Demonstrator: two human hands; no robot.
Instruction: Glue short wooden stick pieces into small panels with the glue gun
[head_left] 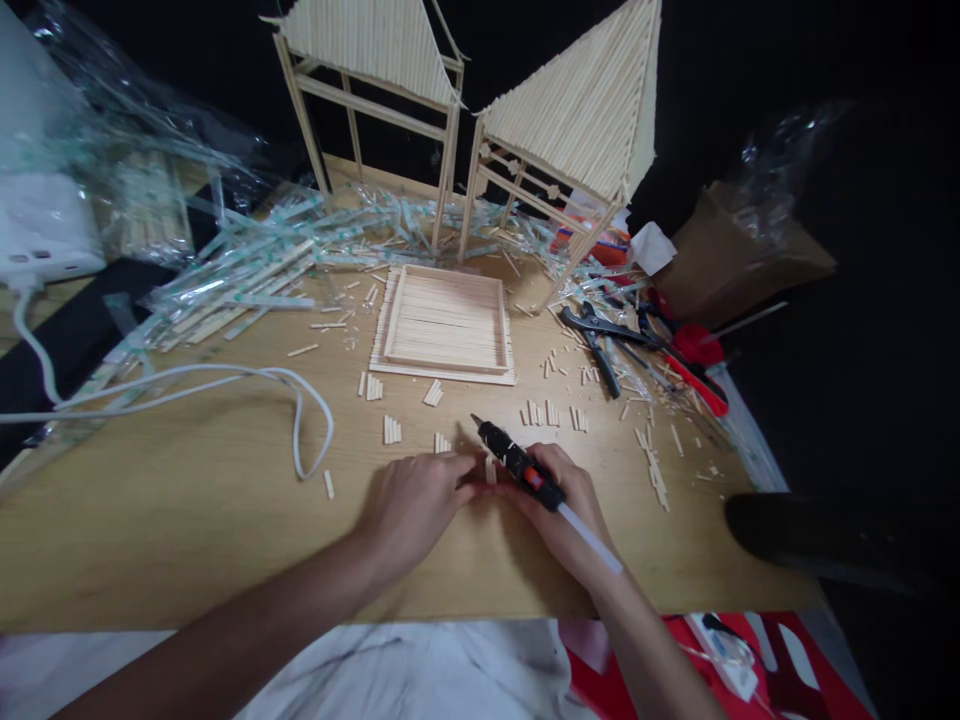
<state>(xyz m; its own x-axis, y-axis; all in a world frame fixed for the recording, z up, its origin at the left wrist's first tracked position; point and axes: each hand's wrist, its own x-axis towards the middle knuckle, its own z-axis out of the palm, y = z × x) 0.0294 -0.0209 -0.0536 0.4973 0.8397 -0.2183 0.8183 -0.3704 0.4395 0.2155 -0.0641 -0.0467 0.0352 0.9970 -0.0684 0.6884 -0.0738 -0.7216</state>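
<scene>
My left hand (420,500) is closed, its thumb and finger pinching a small bundle of short wooden sticks (490,470) just above the table. A black hot glue gun (517,460) with a clear glue stick (591,537) out of its back lies in my right hand (566,510), nozzle pointing up and left. Fingertips of that hand also reach the small bundle's right side. Similar little stick bundles (392,430) lie around my hands in loose rows. Beyond them rests a square wooden tray-like base (450,318) with a raised rim.
Two stick-built roofed frames (375,50) (577,110) stand at the back. Plastic wrappers (255,250) and long sticks litter the left. A white cable (225,372) loops across the table. Pliers-like cutters (600,335), scraps and a cardboard box (735,250) sit at right.
</scene>
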